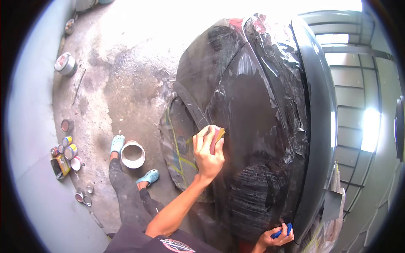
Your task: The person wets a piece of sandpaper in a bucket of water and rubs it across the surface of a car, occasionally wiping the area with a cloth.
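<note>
In the head view my left hand (pixel 207 154) is closed round a sponge-like block (pixel 217 138), pinkish red with a yellow edge. The block is right at the dark side of a car (pixel 253 109), near the wing mirror (pixel 179 147), which is wrapped in sheeting with yellow-green tape. Lower right, my right hand (pixel 276 238) grips a small blue object (pixel 282 231) close to the car; its kind I cannot make out. Creased, shiny black plastic film (pixel 291 63) covers part of the bodywork beside a smooth dark panel (pixel 318 92).
A white bucket (pixel 133 154) stands on the stained concrete floor (pixel 130 88) between my feet in light blue clogs (pixel 117 144). Several cans (pixel 71 151) are grouped along the wall (pixel 31 126), and a lidded pail (pixel 65 64) sits further up. Crumpled masking sheet (pixel 329 223) hangs at lower right.
</note>
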Tool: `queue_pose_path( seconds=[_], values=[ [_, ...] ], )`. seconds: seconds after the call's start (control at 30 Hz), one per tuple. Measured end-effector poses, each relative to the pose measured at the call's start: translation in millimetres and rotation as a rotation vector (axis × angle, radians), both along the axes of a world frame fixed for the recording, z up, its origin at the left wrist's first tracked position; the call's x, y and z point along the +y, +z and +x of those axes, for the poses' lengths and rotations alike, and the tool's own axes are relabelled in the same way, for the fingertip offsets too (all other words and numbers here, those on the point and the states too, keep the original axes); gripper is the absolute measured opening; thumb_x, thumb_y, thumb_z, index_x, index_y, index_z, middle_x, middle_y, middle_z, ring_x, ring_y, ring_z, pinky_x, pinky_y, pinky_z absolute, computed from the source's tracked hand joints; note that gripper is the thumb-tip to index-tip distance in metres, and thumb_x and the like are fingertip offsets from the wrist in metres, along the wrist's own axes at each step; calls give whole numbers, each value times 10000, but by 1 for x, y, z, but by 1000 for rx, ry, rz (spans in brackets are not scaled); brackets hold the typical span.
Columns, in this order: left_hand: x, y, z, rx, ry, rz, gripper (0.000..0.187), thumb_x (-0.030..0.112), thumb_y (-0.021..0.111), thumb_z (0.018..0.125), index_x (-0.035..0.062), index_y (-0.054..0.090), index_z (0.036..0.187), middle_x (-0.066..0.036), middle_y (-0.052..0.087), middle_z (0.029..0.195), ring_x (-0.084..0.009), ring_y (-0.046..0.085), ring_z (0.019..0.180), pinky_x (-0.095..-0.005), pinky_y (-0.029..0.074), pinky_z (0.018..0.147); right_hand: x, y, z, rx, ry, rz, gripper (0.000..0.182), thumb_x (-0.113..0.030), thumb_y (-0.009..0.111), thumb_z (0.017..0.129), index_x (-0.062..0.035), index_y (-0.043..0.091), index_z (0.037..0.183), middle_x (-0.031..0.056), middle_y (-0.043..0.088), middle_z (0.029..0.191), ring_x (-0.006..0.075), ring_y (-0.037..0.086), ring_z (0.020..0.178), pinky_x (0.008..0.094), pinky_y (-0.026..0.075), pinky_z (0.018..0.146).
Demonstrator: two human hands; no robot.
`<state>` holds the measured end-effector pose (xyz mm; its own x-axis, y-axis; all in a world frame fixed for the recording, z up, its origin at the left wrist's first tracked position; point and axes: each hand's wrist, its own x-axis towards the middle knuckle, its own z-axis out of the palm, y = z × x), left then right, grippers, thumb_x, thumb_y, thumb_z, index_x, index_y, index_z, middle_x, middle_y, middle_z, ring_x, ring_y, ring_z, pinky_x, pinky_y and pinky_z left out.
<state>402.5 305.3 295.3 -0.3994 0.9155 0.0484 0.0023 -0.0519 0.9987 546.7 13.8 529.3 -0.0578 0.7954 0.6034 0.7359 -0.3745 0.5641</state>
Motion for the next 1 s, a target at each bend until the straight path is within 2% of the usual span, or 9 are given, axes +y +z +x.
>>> queue_pose_path(
  seconds=[0.17, 0.33, 0.4, 0.5, 0.57, 0.7, 0.83, 0.9, 1.0],
  values=[
    [86, -10, -3, -3, 52, 54, 368, 33, 759, 963, -42, 748, 1323, -234, 729, 1345, -408, 666, 1228, -469, 504, 1095, 3, -1, -2, -15, -1, 2, 160, -84, 598, 1038, 0, 729, 1071, 201, 692, 1104, 390, 645, 1033, 526, 520, 902],
    [7, -3, -3, -40, -49, 59, 456, -27, 789, 918, -37, 730, 1371, -248, 714, 1361, -411, 660, 1289, -503, 497, 1129, 2, 2, 0, -25, 12, -26, 160, -88, 596, 1043, 6, 724, 1066, 199, 694, 1104, 389, 646, 1037, 522, 525, 895],
    [21, -3, -6, -39, -49, 91, 429, -17, 782, 915, -28, 739, 1342, -240, 710, 1389, -419, 664, 1285, -497, 500, 1128, 0, 1, 0, -19, 10, -24, 161, -85, 593, 1043, 7, 722, 1066, 197, 694, 1098, 387, 646, 1039, 522, 526, 895],
    [102, -13, -8, 8, 14, 169, 406, -18, 766, 927, -14, 735, 1331, -223, 727, 1380, -398, 680, 1263, -481, 507, 1096, 0, 0, 1, -13, 4, -16, 160, -77, 589, 1039, 7, 722, 1068, 194, 691, 1092, 384, 645, 1040, 521, 528, 894],
    [104, -10, -5, -44, 36, 134, 398, -17, 764, 932, -9, 739, 1329, -229, 725, 1384, -389, 688, 1254, -488, 505, 1099, 5, 1, -4, -35, -12, -29, 156, -71, 589, 1034, 6, 721, 1067, 191, 688, 1087, 383, 644, 1042, 520, 529, 893],
    [15, 4, -8, -72, -81, 55, 442, -62, 778, 891, -24, 736, 1330, -249, 714, 1397, -436, 674, 1287, -503, 491, 1147, 0, 1, 1, -10, 11, -14, 155, -78, 592, 1033, -5, 721, 1078, 193, 684, 1094, 388, 639, 1036, 530, 518, 892],
    [89, -11, -9, -18, 1, 202, 376, -33, 766, 916, -24, 743, 1291, -250, 724, 1369, -423, 683, 1250, -499, 502, 1111, 2, -1, 3, 11, 5, -3, 172, -101, 588, 1042, -20, 726, 1103, 211, 674, 1115, 397, 630, 1023, 543, 497, 892],
    [116, -8, -8, -41, 9, 131, 383, 0, 765, 927, -16, 730, 1309, -222, 709, 1366, -425, 646, 1222, -487, 502, 1079, -4, 1, 0, 4, -2, -10, 174, -101, 587, 1041, -19, 726, 1104, 212, 673, 1115, 396, 630, 1023, 541, 497, 892],
    [61, -2, -11, -60, -44, 125, 378, -10, 781, 922, -16, 737, 1297, -237, 726, 1378, -417, 671, 1301, -492, 489, 1145, 3, -1, 1, -2, 18, 13, 182, -106, 580, 1043, -14, 726, 1099, 211, 672, 1106, 393, 630, 1021, 540, 498, 892]
  ],
)
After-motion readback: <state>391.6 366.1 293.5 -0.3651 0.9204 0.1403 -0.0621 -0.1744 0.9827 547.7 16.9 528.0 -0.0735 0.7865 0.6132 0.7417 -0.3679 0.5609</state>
